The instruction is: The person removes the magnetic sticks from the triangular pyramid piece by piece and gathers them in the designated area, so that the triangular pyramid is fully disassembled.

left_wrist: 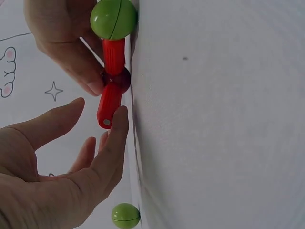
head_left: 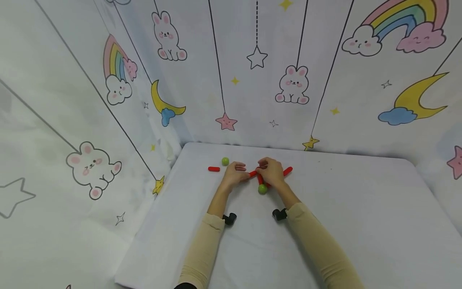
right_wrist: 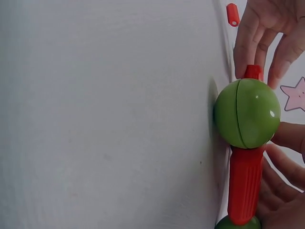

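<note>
Red sticks and balls are joined together on the white table. My right hand [head_left: 271, 171] [left_wrist: 66, 40] [right_wrist: 281, 195] pinches a dark red ball [left_wrist: 126, 80] at a joint. From that ball a short red stick [head_left: 252, 174] [left_wrist: 109, 105] points toward my left hand [head_left: 234, 175] [left_wrist: 71, 176] [right_wrist: 269, 31], whose fingertip touches its end while the thumb stands apart. Another red stick [left_wrist: 114, 56] links the dark red ball to a green ball [head_left: 262, 189] [left_wrist: 113, 19] [right_wrist: 248, 113]. A further red stick [right_wrist: 245, 186] runs from the green ball, past my right hand.
Left of my hands lie a loose green ball [head_left: 225, 161] [left_wrist: 126, 215] and a loose red stick [head_left: 214, 169] [right_wrist: 232, 15]. A printed cloth [head_left: 252, 100] hangs behind the table [head_left: 361, 208]. Black devices [head_left: 229, 219] sit at both wrists.
</note>
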The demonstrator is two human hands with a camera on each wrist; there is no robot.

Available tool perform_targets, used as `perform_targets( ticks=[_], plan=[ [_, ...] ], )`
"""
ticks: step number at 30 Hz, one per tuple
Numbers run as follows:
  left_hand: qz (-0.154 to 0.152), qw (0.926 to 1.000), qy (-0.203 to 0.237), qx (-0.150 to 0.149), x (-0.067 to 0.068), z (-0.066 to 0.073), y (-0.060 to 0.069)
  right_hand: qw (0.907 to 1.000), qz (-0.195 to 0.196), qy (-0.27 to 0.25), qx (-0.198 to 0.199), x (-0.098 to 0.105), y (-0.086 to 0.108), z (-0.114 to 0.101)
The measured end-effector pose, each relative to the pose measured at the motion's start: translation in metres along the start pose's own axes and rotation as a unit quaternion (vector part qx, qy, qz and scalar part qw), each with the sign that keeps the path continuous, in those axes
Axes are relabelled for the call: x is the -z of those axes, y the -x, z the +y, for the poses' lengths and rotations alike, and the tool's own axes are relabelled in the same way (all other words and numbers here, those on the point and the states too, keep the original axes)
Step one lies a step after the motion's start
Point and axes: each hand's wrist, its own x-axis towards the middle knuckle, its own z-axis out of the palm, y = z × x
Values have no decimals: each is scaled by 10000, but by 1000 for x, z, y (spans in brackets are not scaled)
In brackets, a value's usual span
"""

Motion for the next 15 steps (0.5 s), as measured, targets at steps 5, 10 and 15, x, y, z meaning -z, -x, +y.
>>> perform_targets(
  ticks=[5, 10, 15],
  plan=[
    [284, 9996, -21, 17, 0, 0, 2, 9999, -83, 11, -125, -1, 1, -1],
    [533, 9985, -77, -17, -1, -1, 0, 9996, -176, -101, -206, 1, 4, -2],
    [610, 9981, -27, -97, -1, -1, 0, 9990, -366, -136, -229, 5, 6, -3]
  ],
)
